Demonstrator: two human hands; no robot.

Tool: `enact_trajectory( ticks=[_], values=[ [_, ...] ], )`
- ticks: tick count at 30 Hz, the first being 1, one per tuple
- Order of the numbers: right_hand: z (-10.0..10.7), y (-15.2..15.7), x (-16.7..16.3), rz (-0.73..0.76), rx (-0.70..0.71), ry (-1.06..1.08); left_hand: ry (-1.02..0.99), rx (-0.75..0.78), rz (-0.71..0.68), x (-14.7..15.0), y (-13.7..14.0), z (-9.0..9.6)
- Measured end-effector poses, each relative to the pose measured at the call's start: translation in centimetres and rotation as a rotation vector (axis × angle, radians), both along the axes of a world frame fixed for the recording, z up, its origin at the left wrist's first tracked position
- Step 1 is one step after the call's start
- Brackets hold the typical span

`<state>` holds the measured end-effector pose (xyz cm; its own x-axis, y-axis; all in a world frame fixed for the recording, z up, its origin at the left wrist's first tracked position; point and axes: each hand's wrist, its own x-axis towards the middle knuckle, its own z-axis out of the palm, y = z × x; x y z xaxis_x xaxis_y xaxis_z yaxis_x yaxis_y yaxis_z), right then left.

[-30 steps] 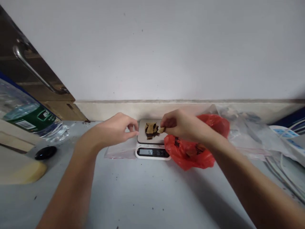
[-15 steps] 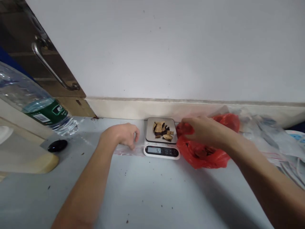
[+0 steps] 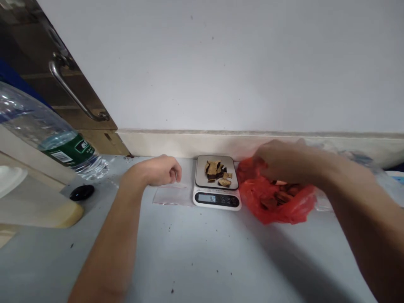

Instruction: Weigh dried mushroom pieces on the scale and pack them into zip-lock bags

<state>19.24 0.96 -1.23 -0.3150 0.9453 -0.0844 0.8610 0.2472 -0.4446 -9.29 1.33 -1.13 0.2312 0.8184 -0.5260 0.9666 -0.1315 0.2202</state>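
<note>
A white digital scale (image 3: 217,199) reading 92, decimal point unclear, carries dried brown slices (image 3: 217,171) on its metal plate. Left of it lies a small clear zip bag (image 3: 172,196). My left hand (image 3: 162,169) is closed at that bag's far edge, its curled fingertips seeming to pinch the plastic. Right of the scale, a red plastic bag (image 3: 284,212) stands open with dark reddish-brown dried slices (image 3: 282,195) inside. Over the red bag's far side is my right hand (image 3: 277,158), smeared by motion, its fingers pointing down and partly hidden at the rim.
At the left, a large water bottle (image 3: 67,149) leans in above a black oval object (image 3: 82,192) and a translucent container (image 3: 38,206). A wall (image 3: 240,84) rises behind the scale. More clear plastic bags (image 3: 362,168) lie at the right. Dark crumbs dot the grey table (image 3: 189,252).
My right hand has shifted right and up over the red bag, uncovering more slices. My left hand has drawn slightly back from the clear bag's near edge. The scale's reading stays the same.
</note>
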Motion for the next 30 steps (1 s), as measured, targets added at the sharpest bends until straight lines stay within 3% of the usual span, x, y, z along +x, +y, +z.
enact_trajectory(
  ticks=[6, 11, 13, 17, 19, 23, 25, 27, 30],
  values=[
    [1.5, -0.1, -5.9, -0.006, -0.093, 0.223, -0.363, 0.404, -0.015, -0.4, -0.4, 0.8],
    [0.6, 0.5, -9.2, -0.147, -0.209, 0.616, -0.611, 0.73, -0.017, 0.7, -1.0, 1.1],
    [-0.2, 0.8, -9.5, -0.149, -0.17, 0.692, -0.566, 0.888, 0.015, 1.2, -1.1, 1.1],
    [-1.2, 0.7, -8.8, 0.016, 0.11, 0.682, -0.472, 1.141, 0.113, 1.4, -1.2, 1.3],
    [-1.2, 0.4, -8.5, 0.065, 0.181, 0.73, -0.518, 1.053, 0.026, 1.0, -1.3, 1.4],
    [-0.6, 0.1, -8.3, -0.013, 0.129, 0.933, -0.582, 0.576, -0.291, 0.6, -1.8, 1.2],
    [0.0, -0.1, -8.2, -0.03, 0.107, 0.957, -0.58, 0.487, -0.315, 0.8, -1.8, 1.0],
    [0.7, -1.1, -7.5, -0.044, 0.108, 0.881, -0.581, 0.491, -0.274, 1.0, -1.9, 0.8],
    [0.6, -5.4, -5.5, -0.087, 0.255, 0.667, -0.508, 0.451, -0.232, 0.7, -2.0, 0.8]
  ],
)
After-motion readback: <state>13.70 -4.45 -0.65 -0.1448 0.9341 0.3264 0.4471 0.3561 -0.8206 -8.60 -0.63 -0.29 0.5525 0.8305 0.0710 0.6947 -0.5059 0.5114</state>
